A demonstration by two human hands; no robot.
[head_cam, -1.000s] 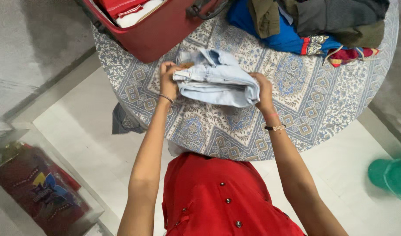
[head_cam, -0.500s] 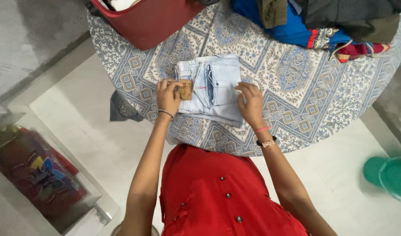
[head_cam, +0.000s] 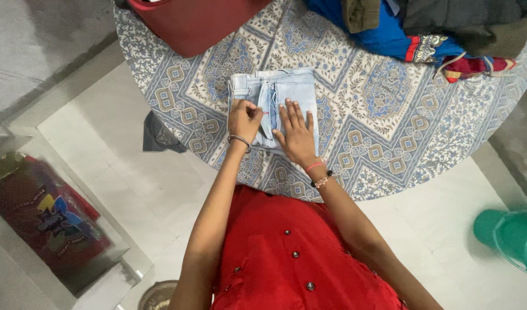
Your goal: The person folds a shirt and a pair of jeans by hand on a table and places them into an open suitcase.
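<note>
The folded pair of light blue denim jeans [head_cam: 275, 103] lies on the round table covered with a blue and cream patterned cloth [head_cam: 384, 138], set back slightly from the near edge of the table. Open cloth surrounds the denim on its left and right sides, and a strip of cloth remains free between it and the table edge. The left hand [head_cam: 244, 119] rests on the near left part of the jeans with its fingers curled together against the fabric; whether it pinches anything cannot be told. The right hand [head_cam: 295, 129] lies flat on the denim with its fingers spread apart, holding nothing. The denim is thick, with visible seams, and forms a compact rectangle. A red rigid suitcase [head_cam: 194, 23] stands on the far left part of the table, well apart from the jeans. A heap of blue, olive and dark garments [head_cam: 424, 28] occupies the far right. A green plastic bucket [head_cam: 513, 238] stands on the white floor at right.
</note>
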